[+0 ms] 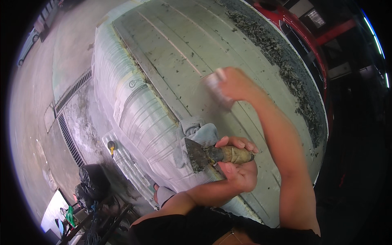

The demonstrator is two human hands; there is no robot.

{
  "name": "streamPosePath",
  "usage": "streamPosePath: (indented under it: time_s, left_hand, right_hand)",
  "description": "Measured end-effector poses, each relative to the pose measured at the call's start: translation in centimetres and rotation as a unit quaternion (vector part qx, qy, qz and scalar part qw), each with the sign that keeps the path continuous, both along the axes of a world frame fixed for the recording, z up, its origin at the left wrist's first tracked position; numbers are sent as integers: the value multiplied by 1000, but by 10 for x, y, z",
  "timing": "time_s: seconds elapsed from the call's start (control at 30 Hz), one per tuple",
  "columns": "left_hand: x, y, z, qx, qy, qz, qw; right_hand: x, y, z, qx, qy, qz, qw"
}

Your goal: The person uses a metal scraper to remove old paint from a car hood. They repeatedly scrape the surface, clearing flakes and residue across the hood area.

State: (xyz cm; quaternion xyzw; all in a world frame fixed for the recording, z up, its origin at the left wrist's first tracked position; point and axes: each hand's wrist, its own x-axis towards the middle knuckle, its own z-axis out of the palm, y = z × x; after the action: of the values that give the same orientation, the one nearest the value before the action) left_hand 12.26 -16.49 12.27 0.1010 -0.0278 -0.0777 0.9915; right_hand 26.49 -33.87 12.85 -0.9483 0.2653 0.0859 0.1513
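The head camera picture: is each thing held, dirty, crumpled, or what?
Scraper: held in the left hand, blade dirty
Pale blurred thing: held in the right hand
Grey-blue cloth: crumpled
Ridged roof: strewn with dark flakes
Plastic sheeting: wrinkled
Black bags: bulging
Yellow-and-black tool: not held
Strip lights: lit

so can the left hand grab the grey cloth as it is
Probably not freely: the grey cloth lies close by, but the left hand is holding the scraper, which overlaps it in this view.

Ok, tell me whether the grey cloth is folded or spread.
Neither: the grey cloth is bunched, its creases heaped behind the scraper.
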Motion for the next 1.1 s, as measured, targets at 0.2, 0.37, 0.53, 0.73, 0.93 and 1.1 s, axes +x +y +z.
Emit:
streamPosePath:
  time_s: [0.2,0.37,0.53,0.73,0.93,1.1]
  left_hand:
    - [-4,-3,-3,2,32,-18,999]
    - [-1,-2,-2,5,23,-13,1000]
    - [-1,-2,-4,33,6,-30,999]
    - [-1,-5,-9,15,-1,-14,1000]
    - [-5,-9,-6,26,16,-23,999]
    - [-4,-10,-8,34,7,-25,999]
  right_hand:
    - [-36,-19,65,-172,2,-142,975]
    - [-46,-37,44,78,-7,-67,995]
    - [-66,-96,15,-15,-10,-76,997]
    - [-92,-115,59,-58,-50,-156,985]
    - [-110,-93,28,23,-24,-107,994]
    - [-119,-109,49,-134,37,-173,975]
